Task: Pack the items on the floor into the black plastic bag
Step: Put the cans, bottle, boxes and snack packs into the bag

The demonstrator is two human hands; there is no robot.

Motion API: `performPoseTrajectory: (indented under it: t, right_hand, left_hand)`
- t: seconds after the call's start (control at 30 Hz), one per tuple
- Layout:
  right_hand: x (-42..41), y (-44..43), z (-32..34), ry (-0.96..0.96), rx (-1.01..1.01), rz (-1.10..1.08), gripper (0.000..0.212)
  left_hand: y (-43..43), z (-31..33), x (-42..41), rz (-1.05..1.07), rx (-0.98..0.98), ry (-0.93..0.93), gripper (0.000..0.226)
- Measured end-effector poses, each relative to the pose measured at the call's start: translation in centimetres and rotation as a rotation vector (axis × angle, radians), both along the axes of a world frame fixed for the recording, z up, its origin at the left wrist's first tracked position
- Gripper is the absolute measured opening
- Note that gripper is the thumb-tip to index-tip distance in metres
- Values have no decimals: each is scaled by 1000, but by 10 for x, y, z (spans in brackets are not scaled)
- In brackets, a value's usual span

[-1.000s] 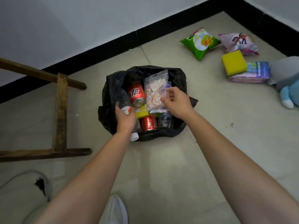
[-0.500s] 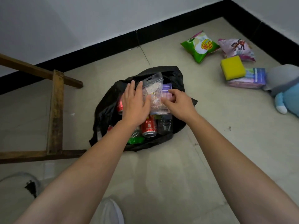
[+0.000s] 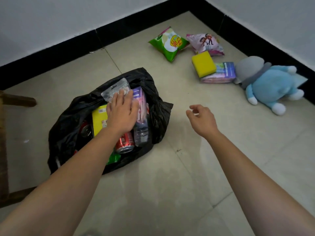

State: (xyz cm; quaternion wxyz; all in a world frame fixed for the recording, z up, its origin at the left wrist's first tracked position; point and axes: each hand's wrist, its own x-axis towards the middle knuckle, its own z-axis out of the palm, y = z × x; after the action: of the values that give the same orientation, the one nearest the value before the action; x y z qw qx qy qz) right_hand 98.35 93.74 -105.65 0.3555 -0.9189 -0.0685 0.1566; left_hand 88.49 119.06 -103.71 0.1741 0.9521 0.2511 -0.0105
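The black plastic bag (image 3: 68,126) lies open on the tiled floor, holding red cans (image 3: 125,143), a yellow box (image 3: 98,120), a purple pack (image 3: 140,103), a clear bottle (image 3: 141,133) and a clear zip pouch (image 3: 114,90). My left hand (image 3: 121,113) lies flat, fingers spread, pressing on the pouch inside the bag. My right hand (image 3: 202,120) hovers over bare floor right of the bag, fingers loosely curled and holding nothing. On the floor at the back right lie a green snack bag (image 3: 168,43), a pink snack bag (image 3: 205,43), a yellow sponge (image 3: 203,63) on a pastel pack (image 3: 223,74), and a blue plush toy (image 3: 271,84).
White walls with a black skirting (image 3: 119,26) meet in a corner behind the loose items. A wooden frame (image 3: 15,99) stands at the left edge. Pale floor tiles stretch between the bag and the items.
My right hand has left the bag and moved right over the floor. My left hand has slid onto the pouch in the bag. The view has shifted right, showing more of the plush toy.
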Motion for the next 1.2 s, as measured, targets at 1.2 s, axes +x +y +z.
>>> performPoseTrajectory:
  t: [1.2]
  right_hand:
    - [71, 98, 22, -315, 17, 130, 43]
  left_hand:
    - [10, 25, -9, -174, 226, -433, 50]
